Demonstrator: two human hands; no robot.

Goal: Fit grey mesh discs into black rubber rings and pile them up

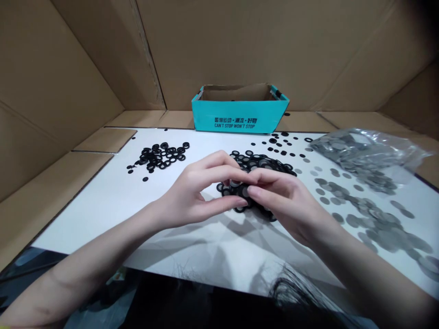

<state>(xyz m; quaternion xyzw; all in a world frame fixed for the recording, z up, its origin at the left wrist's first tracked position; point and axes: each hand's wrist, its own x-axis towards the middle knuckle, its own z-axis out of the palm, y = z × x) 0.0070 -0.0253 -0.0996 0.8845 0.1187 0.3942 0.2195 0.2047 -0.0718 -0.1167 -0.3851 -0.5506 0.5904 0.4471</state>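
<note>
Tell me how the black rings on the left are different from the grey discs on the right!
The black rings are dark, while the grey discs are paler. Many rings show open middles; the discs look solid. The rings sit mostly bunched together, but the discs spread in a long trail. Both are round and flat, and lie on the white tabletop.

There is room on the table (92,196) by the near left corner, and along the near edge between the left arm (113,242) and right arm (356,256). Rings (159,155) sit in the way toward the far left corner. Past them is a gap, then the big pile (264,162); the left hand (195,192) is at the gap's near end. The box (240,114) blocks the far edge's middle. The bag (366,146) is by the far right corner, and gray discs (377,219) lie down the right side.
</note>
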